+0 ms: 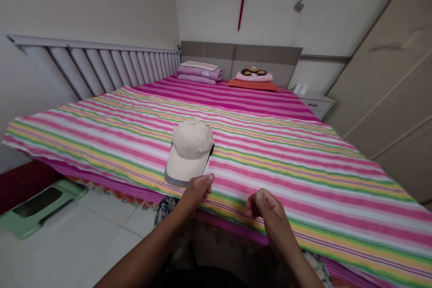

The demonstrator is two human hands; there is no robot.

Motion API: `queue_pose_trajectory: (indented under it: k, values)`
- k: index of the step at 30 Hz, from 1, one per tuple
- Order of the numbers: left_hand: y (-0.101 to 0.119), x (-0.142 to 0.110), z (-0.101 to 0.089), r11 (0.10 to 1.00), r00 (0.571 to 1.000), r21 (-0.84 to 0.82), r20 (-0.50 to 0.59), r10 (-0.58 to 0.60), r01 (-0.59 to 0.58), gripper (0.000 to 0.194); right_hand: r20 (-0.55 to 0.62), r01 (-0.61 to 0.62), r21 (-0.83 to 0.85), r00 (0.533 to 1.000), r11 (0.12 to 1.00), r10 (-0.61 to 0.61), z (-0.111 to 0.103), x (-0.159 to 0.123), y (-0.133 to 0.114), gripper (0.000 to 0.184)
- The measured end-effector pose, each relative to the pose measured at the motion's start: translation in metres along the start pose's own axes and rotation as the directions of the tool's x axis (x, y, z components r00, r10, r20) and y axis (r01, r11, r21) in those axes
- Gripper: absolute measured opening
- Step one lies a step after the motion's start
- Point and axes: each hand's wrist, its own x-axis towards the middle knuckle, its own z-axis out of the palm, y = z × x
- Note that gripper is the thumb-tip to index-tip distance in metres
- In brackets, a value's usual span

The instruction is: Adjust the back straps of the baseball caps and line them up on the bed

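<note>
- two bare forearms [141, 252] are seen nearest the camera, reaching in from the bottom edge, with patterned grey cloth [165, 209] on the knees below them.
- the left hand [195, 192] is held narrow, its fingers curled against the front edge of the peak; whether the peak is gripped cannot be told.
- the right hand [265, 207] is held narrow too, fingers bunched just above the near edge of the bed; whether the cover is pinched cannot be told.
- a cream cotton baseball cap [192, 146] is laid on the bedspread, peak toward the camera, its underside showing grey. it sits just beyond the left hand, well apart from the bed's side edges.
- a wide stretch of pink, yellow, green and white striped bedspread [297, 175] is spread open to the right of the cap and beyond it. its near edge hangs over the bed side.
- a magenta striped sheet [219, 99] is seen toward the grey headboard [241, 56].
- folded purple bedding [199, 73] and a pink pillow [254, 74] on an orange cushion [251, 83] are placed at the head.
- a white slatted radiator [101, 69] runs along the left wall; beige wardrobe doors [381, 85] stand at the right.
- a green plastic stool [40, 207] and a dark red mat [23, 184] are placed on white floor tiles [91, 234].
</note>
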Motion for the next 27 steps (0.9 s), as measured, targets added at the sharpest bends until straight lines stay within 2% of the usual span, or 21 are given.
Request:
queue_pose_trajectory:
  k: [2,4,6,8,12,18,21,24,27]
  values:
    - [-0.018,-0.001,-0.011,0.955,0.980,-0.247,-0.067,-0.188,0.166,0.037,0.146,-0.051,-0.078,0.987,0.996,0.062,0.006,0.003,0.018,0.033]
    - [-0.034,-0.002,-0.024,0.835,0.924,-0.481,-0.117,-0.365,0.269,0.028,0.234,-0.054,-0.136,0.969,0.989,0.085,0.014,0.004,0.035,0.027]
    - [-0.044,-0.004,-0.037,0.727,0.861,-0.623,-0.163,-0.483,0.290,0.020,0.285,-0.047,-0.167,0.954,0.985,0.094,0.022,0.004,0.047,0.022]
    - [-0.048,-0.004,-0.045,0.691,0.826,-0.679,-0.222,-0.517,0.250,0.015,0.327,-0.052,-0.167,0.939,0.985,0.105,0.029,0.003,0.055,0.020]
    - [-0.043,-0.004,-0.048,0.700,0.819,-0.691,-0.288,-0.496,0.180,0.010,0.359,-0.087,-0.147,0.924,0.985,0.135,0.037,0.001,0.061,0.017]
    - [-0.030,-0.001,-0.047,0.669,0.819,-0.721,-0.267,-0.508,0.180,0.014,0.373,-0.121,-0.149,0.912,0.981,0.170,0.037,-0.005,0.072,0.018]
    - [-0.021,0.006,-0.053,0.694,0.852,-0.711,-0.291,-0.435,0.111,0.016,0.364,-0.142,-0.160,0.911,0.977,0.192,0.037,-0.007,0.074,0.020]
    - [-0.011,0.016,-0.058,0.708,0.870,-0.705,-0.369,-0.327,-0.033,0.010,0.368,-0.172,-0.163,0.903,0.971,0.222,0.038,-0.009,0.076,0.023]
    - [-0.003,0.024,-0.059,0.701,0.899,-0.701,-0.382,-0.214,-0.131,0.016,0.375,-0.205,-0.156,0.893,0.966,0.250,0.039,-0.010,0.080,0.027]
